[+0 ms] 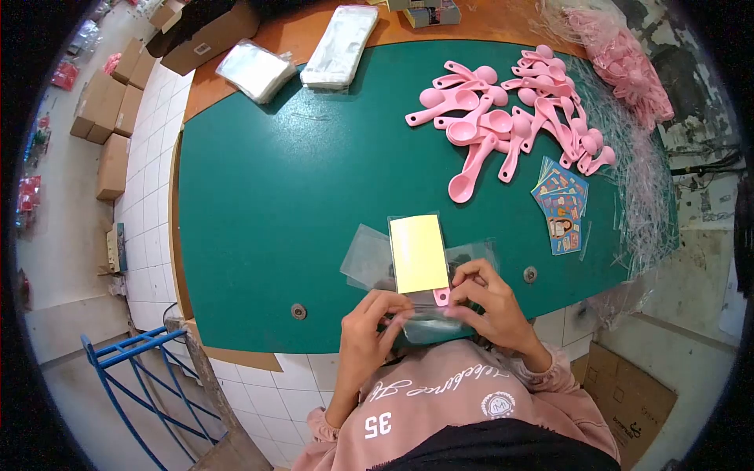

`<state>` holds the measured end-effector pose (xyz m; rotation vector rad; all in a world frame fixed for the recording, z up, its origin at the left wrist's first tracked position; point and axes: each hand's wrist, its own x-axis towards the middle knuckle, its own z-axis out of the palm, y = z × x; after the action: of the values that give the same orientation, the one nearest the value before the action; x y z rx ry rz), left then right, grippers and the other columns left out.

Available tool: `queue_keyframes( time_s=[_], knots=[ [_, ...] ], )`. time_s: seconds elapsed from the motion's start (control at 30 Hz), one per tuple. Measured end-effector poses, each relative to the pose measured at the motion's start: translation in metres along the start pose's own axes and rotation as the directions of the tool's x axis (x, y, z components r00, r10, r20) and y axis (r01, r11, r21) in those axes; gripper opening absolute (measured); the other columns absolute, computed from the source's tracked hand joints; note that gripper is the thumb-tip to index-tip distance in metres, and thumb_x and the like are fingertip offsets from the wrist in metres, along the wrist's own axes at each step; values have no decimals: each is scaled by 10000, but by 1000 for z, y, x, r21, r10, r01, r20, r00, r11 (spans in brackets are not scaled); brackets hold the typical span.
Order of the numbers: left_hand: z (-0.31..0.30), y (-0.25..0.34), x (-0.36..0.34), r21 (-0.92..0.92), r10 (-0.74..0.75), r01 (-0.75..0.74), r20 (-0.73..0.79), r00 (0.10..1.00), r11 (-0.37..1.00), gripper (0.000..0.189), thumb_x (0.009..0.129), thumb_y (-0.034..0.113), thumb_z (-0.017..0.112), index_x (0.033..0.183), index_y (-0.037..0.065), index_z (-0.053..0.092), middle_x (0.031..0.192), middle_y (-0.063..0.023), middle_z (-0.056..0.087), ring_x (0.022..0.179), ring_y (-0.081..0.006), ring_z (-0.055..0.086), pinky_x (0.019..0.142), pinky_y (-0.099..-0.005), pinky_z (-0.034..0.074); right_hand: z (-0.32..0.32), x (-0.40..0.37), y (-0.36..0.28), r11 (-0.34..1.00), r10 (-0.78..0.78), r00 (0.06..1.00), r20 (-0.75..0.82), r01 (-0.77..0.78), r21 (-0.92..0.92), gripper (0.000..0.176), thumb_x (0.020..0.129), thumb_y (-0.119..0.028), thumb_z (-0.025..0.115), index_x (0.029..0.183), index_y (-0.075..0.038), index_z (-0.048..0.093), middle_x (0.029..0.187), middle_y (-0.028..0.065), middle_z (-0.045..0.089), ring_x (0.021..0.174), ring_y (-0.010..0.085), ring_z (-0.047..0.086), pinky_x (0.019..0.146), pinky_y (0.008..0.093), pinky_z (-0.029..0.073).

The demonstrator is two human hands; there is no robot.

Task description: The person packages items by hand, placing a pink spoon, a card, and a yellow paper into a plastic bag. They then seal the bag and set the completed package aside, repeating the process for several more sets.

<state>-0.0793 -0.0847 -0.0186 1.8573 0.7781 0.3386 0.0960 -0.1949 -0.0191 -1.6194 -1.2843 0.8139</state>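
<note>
A clear plastic bag (pixel 428 320) lies at the table's front edge, with a yellow card (pixel 418 254) in its upper part. The holed handle end of a pink spoon (pixel 441 297) shows below the card; the rest of it is hidden. My left hand (pixel 372 320) pinches the bag's left side near its lower end. At the right side, my right hand (pixel 488 304) pinches the same bag beside the spoon handle. More clear bags (pixel 367 257) lie beneath, sticking out to the left and right.
Pink spoons (pixel 495 122) are heaped at the back right, above fanned printed cards (pixel 562 206). Plastic strips (pixel 628 188) line the right edge. Stacks of clear bags (pixel 339 49) lie at the back. A blue metal frame (pixel 141 345) stands at the left.
</note>
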Motion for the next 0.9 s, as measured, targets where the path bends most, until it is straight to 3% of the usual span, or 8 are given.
queue_keyframes(
  time_s=[0.03, 0.13, 0.2, 0.47, 0.53, 0.67, 0.83, 0.9],
  knots=[
    [1, 2, 3, -9, -20, 20, -35, 999, 1000, 112, 720, -34, 638, 822, -11, 597, 856, -75, 600, 715, -132, 591, 602, -211, 473, -2, 1, 0, 1000, 1, 1000, 0, -1, -3, 129, 742, -34, 650, 853, -18, 586, 928, 107, 461, 808, 210, 546, 705, 296, 468],
    [6, 2, 4, -101, -59, 57, -15, 998, 993, 118, 736, -23, 637, 846, -10, 597, 859, -74, 598, 738, -120, 586, 606, -209, 470, -4, 1, 1, 994, 91, 994, 66, -94, 47, 97, 783, -35, 622, 849, 5, 564, 906, 107, 514, 808, 174, 566, 701, 279, 483],
    [6, -1, 3, -117, -77, 75, -16, 997, 990, 126, 740, 3, 646, 856, 0, 598, 873, -76, 597, 742, -139, 597, 612, -232, 490, 3, -2, 3, 755, 405, 909, 101, -394, 524, 89, 835, -43, 578, 855, 31, 534, 846, 108, 575, 774, 137, 601, 649, 251, 503],
    [17, -8, 4, -226, -234, 221, -29, 972, 949, 143, 771, 40, 651, 880, -8, 570, 874, -68, 601, 734, -116, 599, 596, -232, 509, 16, 5, -2, 814, 498, 860, -111, -420, 401, 114, 835, -24, 578, 859, 40, 487, 756, 93, 606, 655, 111, 623, 543, 215, 508],
    [22, -1, 7, -405, -308, 226, -149, 940, 886, 169, 788, 38, 637, 921, -3, 542, 832, -63, 603, 721, -97, 591, 556, -214, 492, 17, 6, -3, 821, 499, 854, -144, -413, 395, 115, 833, -20, 580, 856, 37, 482, 750, 91, 606, 647, 109, 621, 536, 213, 505],
    [23, -7, 2, -401, -316, 241, -134, 939, 884, 171, 803, 31, 619, 939, 9, 519, 831, -59, 599, 719, -91, 587, 523, -200, 470, 18, 5, -3, 859, 456, 871, -182, -378, 345, 110, 820, -6, 587, 892, 30, 513, 753, 92, 613, 640, 103, 618, 525, 211, 498],
    [14, 0, 8, -270, -194, 183, -17, 981, 945, 289, 806, 7, 588, 1091, 24, 542, 1074, -58, 563, 762, -70, 541, 519, -169, 446, 8, 11, -11, 903, 404, 898, -175, -361, 232, 186, 798, 3, 595, 979, 17, 553, 758, 101, 620, 626, 107, 615, 516, 222, 486],
    [8, -3, 10, -280, -172, 158, -28, 985, 947, 365, 795, 1, 593, 1151, 45, 527, 1112, -52, 553, 762, -71, 538, 515, -168, 445, -7, 20, -13, 939, 345, 937, -63, -345, 6, 227, 788, -22, 593, 1012, 2, 561, 772, 115, 615, 654, 185, 617, 581, 275, 494]
  ],
)
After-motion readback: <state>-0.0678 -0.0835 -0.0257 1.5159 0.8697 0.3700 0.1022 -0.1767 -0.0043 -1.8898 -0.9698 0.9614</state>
